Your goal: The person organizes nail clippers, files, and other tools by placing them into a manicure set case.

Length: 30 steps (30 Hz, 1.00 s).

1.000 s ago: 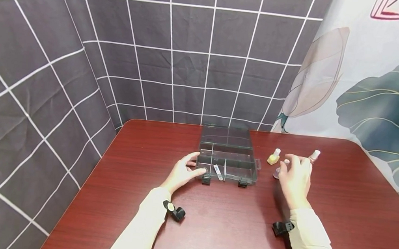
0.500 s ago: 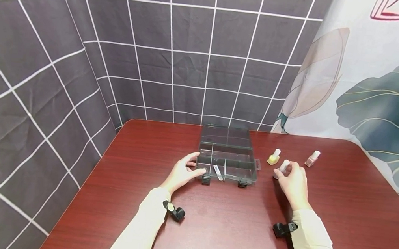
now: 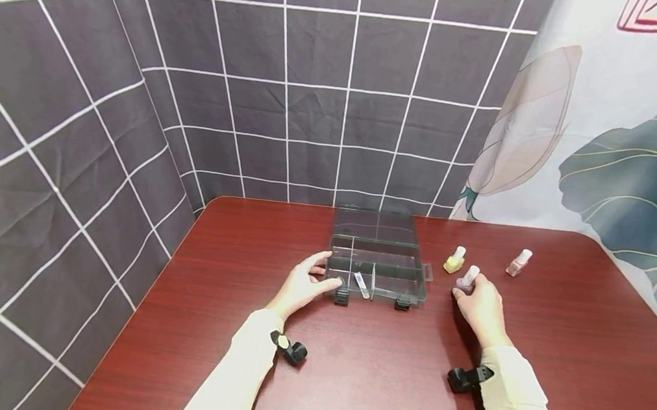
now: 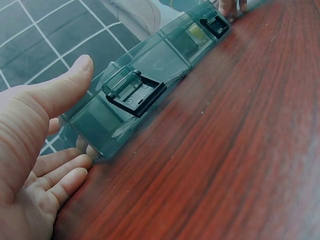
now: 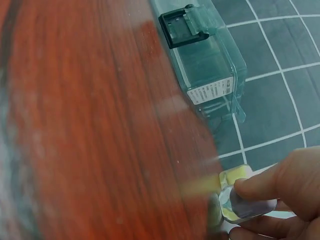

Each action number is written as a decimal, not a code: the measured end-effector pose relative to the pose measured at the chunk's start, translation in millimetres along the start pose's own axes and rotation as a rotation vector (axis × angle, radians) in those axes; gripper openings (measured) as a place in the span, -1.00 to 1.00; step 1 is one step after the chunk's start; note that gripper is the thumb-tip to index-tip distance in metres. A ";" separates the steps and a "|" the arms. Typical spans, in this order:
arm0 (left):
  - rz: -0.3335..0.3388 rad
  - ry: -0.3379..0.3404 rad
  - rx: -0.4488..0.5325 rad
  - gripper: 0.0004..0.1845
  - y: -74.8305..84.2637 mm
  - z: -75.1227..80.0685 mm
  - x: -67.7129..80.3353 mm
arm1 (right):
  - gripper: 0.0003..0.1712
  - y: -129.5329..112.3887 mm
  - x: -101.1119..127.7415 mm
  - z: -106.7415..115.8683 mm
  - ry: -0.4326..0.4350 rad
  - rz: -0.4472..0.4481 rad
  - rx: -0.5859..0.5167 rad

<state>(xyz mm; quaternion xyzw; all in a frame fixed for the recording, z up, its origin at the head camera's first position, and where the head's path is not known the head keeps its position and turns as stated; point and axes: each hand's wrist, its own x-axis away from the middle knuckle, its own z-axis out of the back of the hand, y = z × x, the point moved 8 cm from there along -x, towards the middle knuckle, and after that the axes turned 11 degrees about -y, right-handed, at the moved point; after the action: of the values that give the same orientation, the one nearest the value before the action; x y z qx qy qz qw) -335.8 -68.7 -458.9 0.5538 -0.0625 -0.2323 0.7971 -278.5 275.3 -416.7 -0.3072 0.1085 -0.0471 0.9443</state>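
Right hand (image 3: 482,308) pinched the lilac bottle (image 3: 465,283), three o'clock of the open box (image 3: 395,280); left hand (image 3: 301,286), fingers apart, touched the box's nine o'clock end. Pickup appeared underway; next called for a steady lift.

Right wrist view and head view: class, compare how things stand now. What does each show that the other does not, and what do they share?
Only the right wrist view shows the printed white label on the end of the clear box.

Only the head view shows the left hand at the box's left end, the pinkish bottle, and the small slim item inside the box.

Both show the box, the right hand holding the lilac bottle, the yellow bottle, the reddish table and the dark gridded backdrop.
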 end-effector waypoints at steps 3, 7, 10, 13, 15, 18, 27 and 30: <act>-0.001 -0.004 0.000 -0.27 0.2 -1.0 -0.3 | -0.76 -0.4 0.4 0.1 0.002 0.008 -0.007; -0.002 -0.002 -0.002 -0.27 0.6 -1.4 -0.3 | -0.75 -2.6 0.6 1.7 0.011 0.029 0.006; -0.008 -0.002 0.000 -0.27 0.0 -1.8 -0.7 | -0.75 -4.7 1.3 3.8 0.025 0.041 0.004; -0.012 -0.002 0.006 -0.29 1.4 -1.5 -0.7 | -0.77 -7.5 0.9 6.0 0.041 0.045 -0.011; -0.016 -0.002 0.005 -0.31 12.1 -0.2 2.6 | -0.76 -9.5 0.1 6.8 0.048 0.044 -0.023; -0.014 -0.002 0.007 -0.34 30.4 2.2 8.9 | -0.75 -12.6 -0.9 6.8 0.050 0.043 -0.037; -0.004 -0.009 0.009 -0.29 8.6 -0.9 1.2 | -0.72 -26.1 -2.1 4.1 0.079 0.106 -0.077; 0.004 -0.005 0.000 -0.28 -0.6 -0.9 -1.5 | -0.71 -32.0 -3.8 2.4 0.084 0.121 -0.090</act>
<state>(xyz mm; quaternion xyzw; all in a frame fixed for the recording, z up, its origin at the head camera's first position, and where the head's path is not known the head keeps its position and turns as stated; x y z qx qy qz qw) -337.0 -67.4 -459.5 0.5533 -0.0653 -0.2321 0.7973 -282.3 251.4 -395.2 -0.3397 0.1682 0.0024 0.9254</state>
